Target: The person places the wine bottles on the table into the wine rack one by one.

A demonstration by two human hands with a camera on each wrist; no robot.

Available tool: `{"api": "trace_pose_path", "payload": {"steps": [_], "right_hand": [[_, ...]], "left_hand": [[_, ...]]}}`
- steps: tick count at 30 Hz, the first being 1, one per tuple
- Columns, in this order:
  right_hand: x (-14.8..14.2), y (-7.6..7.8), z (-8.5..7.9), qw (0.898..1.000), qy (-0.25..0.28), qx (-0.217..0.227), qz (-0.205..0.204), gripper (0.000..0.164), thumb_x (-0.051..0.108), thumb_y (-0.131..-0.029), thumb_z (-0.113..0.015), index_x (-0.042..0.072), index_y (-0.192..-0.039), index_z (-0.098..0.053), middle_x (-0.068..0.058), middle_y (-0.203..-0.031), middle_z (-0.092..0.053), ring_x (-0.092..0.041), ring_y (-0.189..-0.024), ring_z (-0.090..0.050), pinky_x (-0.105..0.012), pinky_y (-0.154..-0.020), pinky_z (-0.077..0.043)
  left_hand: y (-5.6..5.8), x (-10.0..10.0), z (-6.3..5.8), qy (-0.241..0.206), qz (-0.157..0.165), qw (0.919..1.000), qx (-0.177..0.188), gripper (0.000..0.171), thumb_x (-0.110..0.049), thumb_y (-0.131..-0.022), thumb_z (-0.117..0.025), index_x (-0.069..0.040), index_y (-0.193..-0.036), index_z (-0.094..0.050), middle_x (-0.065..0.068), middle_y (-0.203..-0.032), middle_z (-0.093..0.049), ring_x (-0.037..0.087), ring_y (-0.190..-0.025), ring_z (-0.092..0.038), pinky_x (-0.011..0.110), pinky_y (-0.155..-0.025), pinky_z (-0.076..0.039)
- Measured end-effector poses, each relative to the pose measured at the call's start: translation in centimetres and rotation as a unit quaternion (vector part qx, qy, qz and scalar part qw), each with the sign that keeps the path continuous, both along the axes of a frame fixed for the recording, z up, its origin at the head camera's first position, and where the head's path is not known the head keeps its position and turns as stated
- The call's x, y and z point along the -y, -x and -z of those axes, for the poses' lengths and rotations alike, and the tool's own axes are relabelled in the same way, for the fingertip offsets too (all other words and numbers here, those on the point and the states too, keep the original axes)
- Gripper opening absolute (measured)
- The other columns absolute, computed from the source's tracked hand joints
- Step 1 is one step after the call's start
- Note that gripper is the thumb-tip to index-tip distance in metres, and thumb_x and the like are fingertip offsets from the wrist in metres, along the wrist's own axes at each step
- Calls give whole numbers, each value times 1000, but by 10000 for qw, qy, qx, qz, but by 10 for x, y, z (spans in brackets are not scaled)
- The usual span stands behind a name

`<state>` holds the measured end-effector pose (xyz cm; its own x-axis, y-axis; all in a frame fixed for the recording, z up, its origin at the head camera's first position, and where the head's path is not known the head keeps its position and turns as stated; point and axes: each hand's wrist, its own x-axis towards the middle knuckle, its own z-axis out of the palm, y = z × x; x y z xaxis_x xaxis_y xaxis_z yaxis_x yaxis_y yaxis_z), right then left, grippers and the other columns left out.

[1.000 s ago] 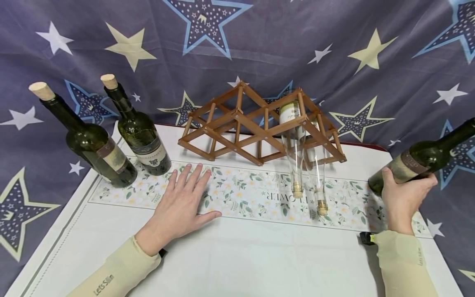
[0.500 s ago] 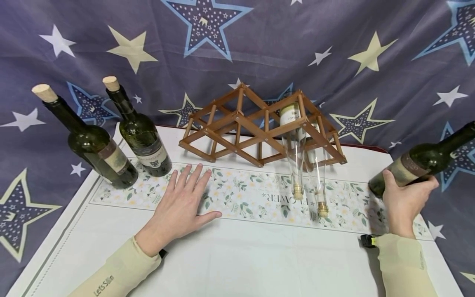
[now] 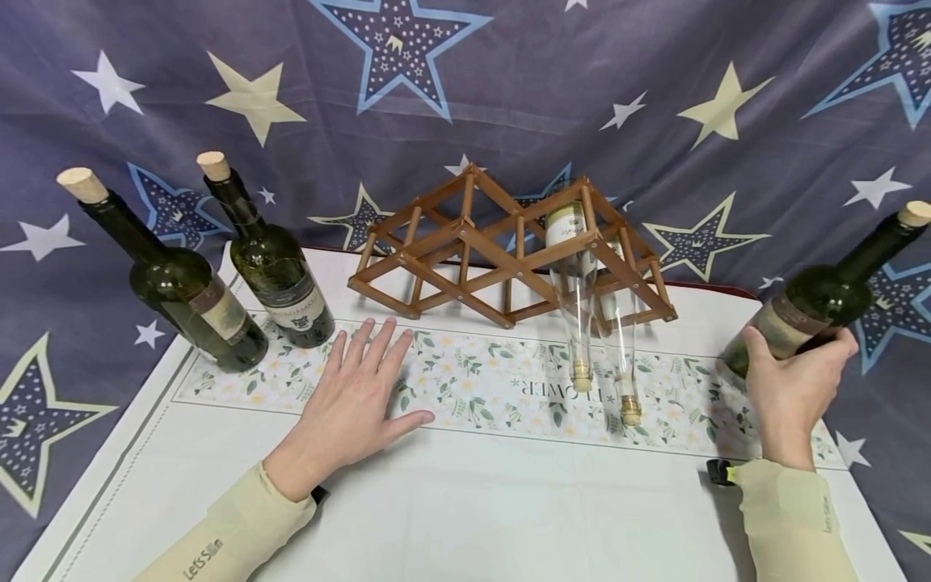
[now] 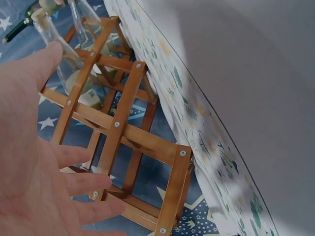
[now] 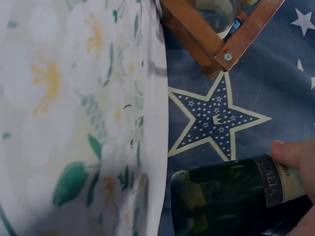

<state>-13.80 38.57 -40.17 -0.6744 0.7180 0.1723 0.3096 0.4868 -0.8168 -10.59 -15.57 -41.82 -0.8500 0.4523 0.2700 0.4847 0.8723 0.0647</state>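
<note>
At the right end of the table, my right hand (image 3: 796, 396) grips a dark green wine bottle (image 3: 825, 299) round its labelled body. The bottle leans to the right, its cork (image 3: 914, 214) up and outward. In the right wrist view, the base of that bottle (image 5: 216, 201) shows, with a thumb at the label. My left hand (image 3: 356, 396) lies palm down with fingers spread over the flowered strip, holding nothing. A wooden lattice wine rack (image 3: 465, 250) stands at the back, with two clear glass bottles (image 3: 578, 307) slanting out of its right part, corked necks toward me.
Two corked green wine bottles stand upright at the left: an outer bottle (image 3: 192, 299) and an inner bottle (image 3: 280, 275). A white tablecloth (image 3: 509, 509) with a flowered strip (image 3: 465, 380) covers the table. A star-patterned curtain (image 3: 538, 73) hangs right behind the rack.
The bottle in my right hand has tipped more upright and shifted slightly left, bringing its cork into view. My left hand has stayed in place.
</note>
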Motion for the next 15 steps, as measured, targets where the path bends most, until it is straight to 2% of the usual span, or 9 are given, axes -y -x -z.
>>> {"api": "trace_pose_path", "payload": {"steps": [9, 15], "right_hand": [[17, -3, -11, 9965, -708, -443, -48, 91, 42, -91, -78, 27, -162, -24, -7, -161, -43, -31, -145, -45, -49, -122, -32], [30, -7, -15, 9886, -1264, -761, -294, 89, 37, -91, -81, 27, -161, -27, -10, -157, -48, -35, -142, -50, -61, -115, -37]], "left_hand": [[3, -1, -4, -37, 26, 9999, -98, 114, -82, -86, -66, -6, -165, -36, 25, -167, -33, 51, -154, -26, 71, -123, -16], [5, -3, -8, -96, 27, 9998, -168, 114, -82, -86, -65, -8, -167, -33, 24, -168, -33, 50, -155, -25, 71, -123, -16]]}}
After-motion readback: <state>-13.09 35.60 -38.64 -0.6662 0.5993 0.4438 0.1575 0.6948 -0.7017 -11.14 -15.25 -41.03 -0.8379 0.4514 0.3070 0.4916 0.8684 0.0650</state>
